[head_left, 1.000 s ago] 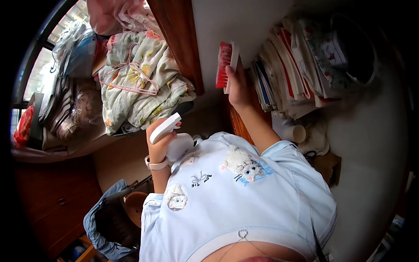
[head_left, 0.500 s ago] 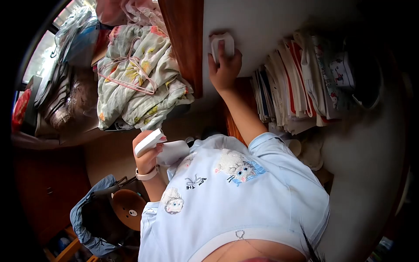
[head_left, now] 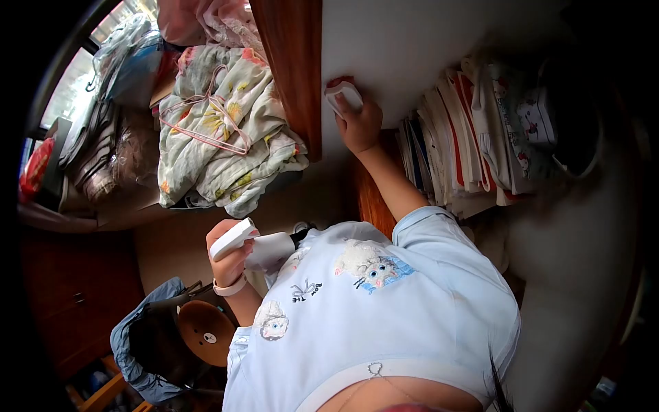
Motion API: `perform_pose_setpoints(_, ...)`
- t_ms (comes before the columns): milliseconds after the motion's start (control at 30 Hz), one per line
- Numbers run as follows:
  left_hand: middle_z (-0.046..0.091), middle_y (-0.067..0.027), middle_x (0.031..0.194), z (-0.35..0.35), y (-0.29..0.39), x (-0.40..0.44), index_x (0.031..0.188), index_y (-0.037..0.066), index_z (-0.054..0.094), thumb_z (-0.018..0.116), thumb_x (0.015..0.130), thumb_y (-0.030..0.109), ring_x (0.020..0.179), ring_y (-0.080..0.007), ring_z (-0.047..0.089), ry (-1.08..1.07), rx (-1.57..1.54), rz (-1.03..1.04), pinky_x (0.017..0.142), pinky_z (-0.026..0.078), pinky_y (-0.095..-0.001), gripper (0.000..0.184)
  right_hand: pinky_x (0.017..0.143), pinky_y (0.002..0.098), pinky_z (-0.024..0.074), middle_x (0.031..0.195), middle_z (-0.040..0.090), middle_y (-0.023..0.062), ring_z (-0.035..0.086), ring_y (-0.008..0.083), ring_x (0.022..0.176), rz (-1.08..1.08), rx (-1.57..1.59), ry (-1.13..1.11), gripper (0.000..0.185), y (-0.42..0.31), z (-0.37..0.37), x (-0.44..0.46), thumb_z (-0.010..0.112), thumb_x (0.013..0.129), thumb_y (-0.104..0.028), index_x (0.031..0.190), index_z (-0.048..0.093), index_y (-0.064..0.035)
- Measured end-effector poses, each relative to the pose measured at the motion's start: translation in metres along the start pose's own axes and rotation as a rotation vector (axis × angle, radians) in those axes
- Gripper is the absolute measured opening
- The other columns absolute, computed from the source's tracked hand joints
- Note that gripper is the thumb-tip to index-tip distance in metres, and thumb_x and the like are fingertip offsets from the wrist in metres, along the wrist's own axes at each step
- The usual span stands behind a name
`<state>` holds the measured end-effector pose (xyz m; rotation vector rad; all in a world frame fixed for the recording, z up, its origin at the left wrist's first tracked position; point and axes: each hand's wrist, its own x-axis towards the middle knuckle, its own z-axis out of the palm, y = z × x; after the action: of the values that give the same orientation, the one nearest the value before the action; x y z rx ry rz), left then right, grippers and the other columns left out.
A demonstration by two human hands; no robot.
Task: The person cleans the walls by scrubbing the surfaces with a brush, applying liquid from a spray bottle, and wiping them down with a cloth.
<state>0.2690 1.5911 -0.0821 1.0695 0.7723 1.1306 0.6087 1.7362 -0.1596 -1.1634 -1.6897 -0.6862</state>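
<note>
One brush, pale wall, heaped cloth

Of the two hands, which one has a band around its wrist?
The left hand, holding the spray bottle: a pale band circles its wrist. The right hand, holding the brush, shows no band at the wrist.

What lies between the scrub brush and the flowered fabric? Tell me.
In the head view, a brown wooden panel and a little of the pale surface lie between the scrub brush and the flowered fabric.
</note>
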Motion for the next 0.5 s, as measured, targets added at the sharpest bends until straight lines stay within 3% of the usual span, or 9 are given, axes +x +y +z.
perform_pose_setpoints(33,0.063,-0.0118,0.080,-0.003,-0.001,0.004,0.088,-0.004,0.058,0.057,0.055,-0.003,0.065,-0.0117,0.054,0.000,-0.004,0.006,0.057,0.041,-0.0210,0.032,0.057,0.0435,0.0433,0.092,0.055,0.0178,0.054,0.0359,0.070,-0.007,-0.001,0.002,0.063,-0.007,-0.008,0.016,0.066,0.072,-0.013,0.128,0.042,-0.0247)
perform_pose_setpoints(100,0.063,-0.0120,0.079,-0.005,-0.004,0.004,0.087,-0.004,0.058,0.057,0.054,-0.003,0.065,-0.0121,0.055,-0.036,-0.019,0.014,0.057,0.042,-0.0214,0.033,0.060,0.0428,0.0462,0.094,0.056,0.0165,0.057,0.0353,0.075,0.221,-0.124,0.086,0.060,-0.026,-0.017,0.033,0.065,0.073,-0.012,0.127,0.043,-0.0278)
perform_pose_setpoints(167,0.063,-0.0124,0.080,-0.003,0.000,0.004,0.087,-0.005,0.058,0.057,0.054,-0.004,0.065,-0.0123,0.056,-0.040,-0.023,-0.012,0.058,0.042,-0.0216,0.033,0.063,0.0428,0.0458,0.095,0.054,0.0181,0.056,0.0359,0.078,0.194,-0.089,0.041,0.059,-0.011,-0.011,0.005,0.066,0.074,-0.014,0.127,0.044,-0.0262)
perform_pose_setpoints(233,0.063,-0.0128,0.081,-0.002,0.000,0.010,0.088,-0.005,0.057,0.057,0.055,-0.003,0.065,-0.0116,0.055,-0.087,-0.035,0.040,0.057,0.042,-0.0212,0.032,0.062,0.0425,0.0417,0.091,0.050,0.0201,0.050,0.0356,0.075,0.016,0.080,-0.111,0.059,0.003,-0.003,-0.010,0.067,0.074,-0.018,0.127,0.044,-0.0211)
perform_pose_setpoints(300,0.063,-0.0134,0.081,0.001,-0.001,0.013,0.088,-0.005,0.057,0.058,0.055,-0.004,0.065,-0.0118,0.055,-0.083,-0.077,0.051,0.056,0.042,-0.0209,0.032,0.061,0.0426,0.0413,0.091,0.050,0.0202,0.050,0.0354,0.073,0.017,0.009,-0.114,0.059,-0.002,-0.012,0.001,0.068,0.073,-0.017,0.127,0.044,-0.0220)
perform_pose_setpoints(367,0.063,-0.0138,0.080,0.006,-0.002,0.012,0.088,-0.006,0.057,0.057,0.057,-0.005,0.064,-0.0120,0.055,-0.066,-0.086,0.043,0.055,0.042,-0.0207,0.032,0.060,0.0425,0.0451,0.092,0.054,0.0175,0.055,0.0347,0.073,0.190,-0.116,0.064,0.064,-0.023,-0.025,0.036,0.067,0.071,-0.010,0.128,0.043,-0.0268)
perform_pose_setpoints(433,0.063,-0.0130,0.079,0.021,-0.004,0.013,0.087,-0.006,0.058,0.056,0.058,-0.007,0.061,-0.0110,0.054,-0.032,-0.020,0.029,0.054,0.042,-0.0206,0.030,0.061,0.0431,0.0457,0.092,0.054,0.0173,0.055,0.0344,0.075,0.211,-0.129,0.003,0.070,-0.012,-0.023,0.023,0.068,0.069,-0.009,0.130,0.040,-0.0293)
perform_pose_setpoints(500,0.063,-0.0126,0.079,0.028,-0.007,0.015,0.087,-0.006,0.058,0.055,0.056,-0.007,0.059,-0.0106,0.054,-0.082,-0.003,0.046,0.053,0.042,-0.0204,0.031,0.061,0.0427,0.0430,0.090,0.051,0.0188,0.052,0.0340,0.074,0.022,0.007,-0.225,0.072,0.007,-0.010,-0.013,0.068,0.068,-0.014,0.132,0.038,-0.0293)
